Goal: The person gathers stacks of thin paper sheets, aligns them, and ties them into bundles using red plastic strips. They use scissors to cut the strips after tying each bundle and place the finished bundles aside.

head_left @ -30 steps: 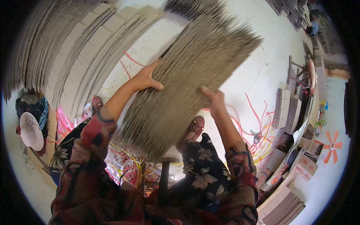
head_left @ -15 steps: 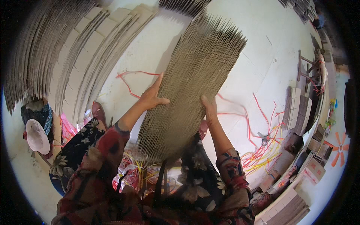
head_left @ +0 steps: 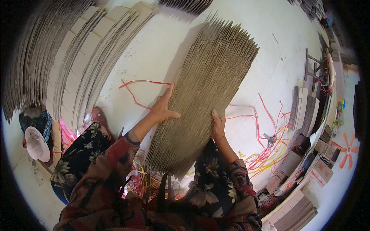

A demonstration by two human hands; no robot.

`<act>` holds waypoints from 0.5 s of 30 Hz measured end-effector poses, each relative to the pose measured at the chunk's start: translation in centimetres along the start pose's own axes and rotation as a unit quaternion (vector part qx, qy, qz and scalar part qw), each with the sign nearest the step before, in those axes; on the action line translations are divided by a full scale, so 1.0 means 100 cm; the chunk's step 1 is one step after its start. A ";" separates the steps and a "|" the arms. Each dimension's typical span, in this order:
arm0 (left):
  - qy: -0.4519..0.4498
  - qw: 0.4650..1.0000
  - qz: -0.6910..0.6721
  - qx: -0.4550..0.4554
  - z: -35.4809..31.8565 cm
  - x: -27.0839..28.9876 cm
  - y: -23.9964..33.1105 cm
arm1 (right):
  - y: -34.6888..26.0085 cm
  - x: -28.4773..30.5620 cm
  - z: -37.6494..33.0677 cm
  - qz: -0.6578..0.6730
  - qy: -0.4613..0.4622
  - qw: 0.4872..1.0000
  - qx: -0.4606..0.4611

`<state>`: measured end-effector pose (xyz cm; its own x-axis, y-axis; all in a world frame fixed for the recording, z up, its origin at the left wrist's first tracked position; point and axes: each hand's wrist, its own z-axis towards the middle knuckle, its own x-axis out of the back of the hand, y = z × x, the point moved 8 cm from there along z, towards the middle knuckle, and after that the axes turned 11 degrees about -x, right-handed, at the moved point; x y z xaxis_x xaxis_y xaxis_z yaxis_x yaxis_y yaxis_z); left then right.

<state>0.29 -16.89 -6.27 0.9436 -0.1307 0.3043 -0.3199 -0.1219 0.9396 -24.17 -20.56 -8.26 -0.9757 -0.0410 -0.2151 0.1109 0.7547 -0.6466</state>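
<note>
Between my hands is a long, thick stack of brown cardboard pieces point(head_left: 204, 88), with their thin edges facing up and jagged ends pointing away from me. It tilts to the right at its far end. My left hand point(head_left: 163, 107) grips its left side, thumb over the top edge and fingers along the flank. On the opposite side my right hand point(head_left: 218, 125) presses with the thumb up, its other fingers partly hidden. A red plastic strap point(head_left: 144, 81) loops out on the left beside my left hand, and red strap also emerges on the right; the part between is hidden under the stack.
Rows of stacked cardboard point(head_left: 83, 65) fill the left. Red and yellow straps point(head_left: 266, 156) lie on the right floor with scissors point(head_left: 270, 141). A white hat point(head_left: 37, 143) sits at the left, a wooden stool point(head_left: 314, 67) and an orange fan point(head_left: 348, 150) at the right.
The cardboard stack has shifted slightly to the right and toward me with both hands still on it. The view has also shifted a little.
</note>
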 end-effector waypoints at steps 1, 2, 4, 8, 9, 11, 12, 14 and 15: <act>0.002 1.000 -0.008 -0.007 0.003 -0.002 0.000 | -0.004 0.002 0.004 -0.007 -0.005 1.000 0.013; 0.004 1.000 -0.016 -0.013 0.006 -0.003 0.000 | -0.007 0.004 0.007 -0.015 -0.011 1.000 0.026; -0.001 1.000 -0.025 -0.012 0.006 -0.001 -0.001 | -0.013 0.008 0.002 -0.064 0.029 0.996 0.060; -0.012 0.999 -0.032 0.004 0.007 -0.002 -0.003 | -0.077 -0.003 -0.029 -0.469 0.261 0.787 0.303; -0.013 0.999 -0.035 0.003 0.006 0.000 -0.004 | -0.083 -0.025 -0.026 -0.536 0.207 0.745 0.338; -0.016 1.000 -0.020 0.013 0.003 0.001 -0.002 | -0.102 -0.096 -0.034 -0.647 0.090 0.656 0.378; -0.021 1.000 -0.015 0.012 0.008 -0.001 0.003 | -0.105 -0.126 -0.039 -0.692 0.034 0.609 0.387; -0.027 0.999 -0.020 -0.010 0.011 -0.001 0.007 | -0.088 -0.155 -0.028 -0.723 -0.030 0.555 0.410; -0.032 0.999 -0.026 -0.023 0.014 -0.002 0.009 | -0.080 -0.158 -0.025 -0.739 -0.061 0.525 0.418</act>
<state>-0.33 -18.29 -5.75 0.9509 -0.1877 0.2462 -0.2655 -0.0855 0.9603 -10.08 -24.33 2.20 -0.1004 -0.2570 0.9612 -0.6567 -0.7087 -0.2581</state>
